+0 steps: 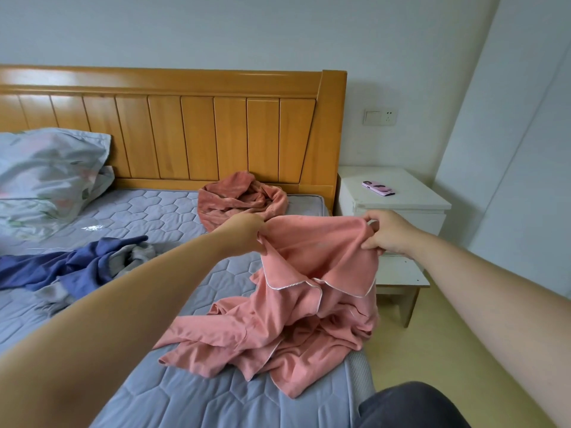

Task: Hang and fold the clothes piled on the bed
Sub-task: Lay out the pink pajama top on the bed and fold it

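Pink top (pixel 312 273) | stretched left-right between both hands | left hand (pixel 247 231), right hand (pixel 387 231) each pinching its upper edge | rest trails near, onto bed (pixel 173 393) | hands level, equally close.

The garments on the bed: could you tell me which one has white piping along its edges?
The pink collared top gripped by both hands; the crumpled terracotta garment and dark blue garment show none.

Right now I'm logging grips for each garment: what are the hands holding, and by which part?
Both hands hold the pink shirt by its upper edge above the collar: left hand pinches one side, right hand the other.
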{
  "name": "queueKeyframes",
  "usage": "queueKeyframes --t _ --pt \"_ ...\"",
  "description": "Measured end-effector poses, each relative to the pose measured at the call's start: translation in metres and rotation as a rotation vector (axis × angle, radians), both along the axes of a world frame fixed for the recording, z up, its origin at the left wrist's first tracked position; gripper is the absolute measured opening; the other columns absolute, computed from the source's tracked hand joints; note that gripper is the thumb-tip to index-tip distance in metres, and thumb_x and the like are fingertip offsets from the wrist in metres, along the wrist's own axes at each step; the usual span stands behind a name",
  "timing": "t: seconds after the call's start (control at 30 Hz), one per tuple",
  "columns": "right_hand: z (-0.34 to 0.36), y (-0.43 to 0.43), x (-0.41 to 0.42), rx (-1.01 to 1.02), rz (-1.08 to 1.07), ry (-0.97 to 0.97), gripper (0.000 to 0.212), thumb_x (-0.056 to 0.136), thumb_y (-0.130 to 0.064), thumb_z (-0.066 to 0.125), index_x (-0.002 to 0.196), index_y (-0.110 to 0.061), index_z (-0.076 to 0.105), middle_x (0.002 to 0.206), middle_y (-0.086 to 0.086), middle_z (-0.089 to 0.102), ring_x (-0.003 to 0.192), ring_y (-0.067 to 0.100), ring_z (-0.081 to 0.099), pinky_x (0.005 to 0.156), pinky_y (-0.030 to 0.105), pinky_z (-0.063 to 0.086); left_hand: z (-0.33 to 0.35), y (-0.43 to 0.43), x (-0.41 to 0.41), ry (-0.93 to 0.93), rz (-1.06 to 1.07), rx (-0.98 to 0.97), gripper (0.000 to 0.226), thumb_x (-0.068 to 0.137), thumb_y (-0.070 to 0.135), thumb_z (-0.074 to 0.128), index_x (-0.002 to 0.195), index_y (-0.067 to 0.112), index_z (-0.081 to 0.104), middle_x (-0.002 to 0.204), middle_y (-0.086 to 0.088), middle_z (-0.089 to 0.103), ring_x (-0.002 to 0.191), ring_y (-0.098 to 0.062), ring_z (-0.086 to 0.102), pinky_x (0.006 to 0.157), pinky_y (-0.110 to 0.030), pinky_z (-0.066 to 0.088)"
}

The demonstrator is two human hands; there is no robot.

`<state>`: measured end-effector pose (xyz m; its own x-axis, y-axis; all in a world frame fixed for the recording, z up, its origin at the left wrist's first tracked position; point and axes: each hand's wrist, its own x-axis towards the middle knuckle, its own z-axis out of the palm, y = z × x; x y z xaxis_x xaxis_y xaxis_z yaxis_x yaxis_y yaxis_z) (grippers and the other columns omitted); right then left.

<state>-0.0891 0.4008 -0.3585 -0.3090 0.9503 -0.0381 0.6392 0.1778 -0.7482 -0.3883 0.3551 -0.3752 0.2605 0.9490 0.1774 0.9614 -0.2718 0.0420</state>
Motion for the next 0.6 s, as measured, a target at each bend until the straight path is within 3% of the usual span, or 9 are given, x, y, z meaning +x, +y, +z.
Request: queueKeyframes --t 0.13,0.23,0.33,0.43,0.53,0.6 --pt "0.002 -0.004 -0.001 0.12 -0.073 -0.019 0.014 0.079 -0.004 0.071 0.091 -0.008 0.064 0.085 0.009 0.059 0.066 0.019 0.055 0.046 0.026 0.043 0.002 -0.001 0.0 0.096 0.006 -0.042 0.034 0.075 0.037 0.077 0.095 0.011 0.069 0.098 0.001 0.06 0.092 -0.016 0.046 0.082 -0.034 0.043" --pt "0.001 -0.004 -0.003 0.234 -0.158 -0.052 0.015 0.079 -0.014 0.072 0.085 -0.004 0.064 0.081 0.009 0.06 0.073 0.022 0.055 0.055 0.027 0.044 -0.004 0.001 0.003 0.135 -0.025 -0.022 0.021 0.077 0.028 0.073 0.08 0.013 0.058 0.086 0.001 0.051 0.089 -0.022 0.049 0.074 -0.033 0.04" --pt "-0.002 -0.003 -0.007 0.3 -0.243 -0.061 0.033 0.082 -0.017 0.068 0.061 -0.011 0.044 0.066 0.004 0.05 0.067 0.021 0.048 0.058 0.029 0.034 -0.013 0.003 0.005 -0.166 -0.009 0.028 0.031 0.077 0.008 0.06 0.064 0.021 0.035 0.068 0.004 0.042 0.075 -0.024 0.042 0.059 -0.029 0.029" --pt "-0.004 -0.002 -0.008 0.248 -0.221 -0.02 0.036 0.089 -0.017 0.06 0.063 -0.016 0.034 0.068 -0.002 0.046 0.071 0.019 0.048 0.057 0.026 0.034 -0.017 0.007 0.006 -0.593 0.052 0.004 0.03 0.079 -0.002 0.051 0.067 0.02 0.034 0.071 0.006 0.04 0.074 -0.021 0.038 0.055 -0.023 0.031" --pt "-0.004 0.0 -0.007 0.198 -0.178 -0.01 0.018 0.093 -0.022 0.055 0.08 -0.011 0.05 0.089 0.004 0.056 0.087 0.024 0.054 0.068 0.029 0.038 -0.019 0.007 0.014 -1.013 0.178 -0.126 0.01 0.09 0.005 0.049 0.092 0.014 0.046 0.09 -0.001 0.048 0.077 -0.018 0.049 0.059 -0.029 0.048" --pt "-0.005 0.002 -0.007 0.183 -0.194 0.032 0.013 0.093 -0.024 0.056 0.093 -0.012 0.055 0.098 0.007 0.058 0.091 0.026 0.056 0.072 0.032 0.045 -0.017 0.006 0.017 -1.187 0.225 -0.199 0.022 0.093 0.014 0.057 0.113 0.017 0.047 0.101 -0.004 0.051 0.077 -0.015 0.055 0.055 -0.027 0.051"
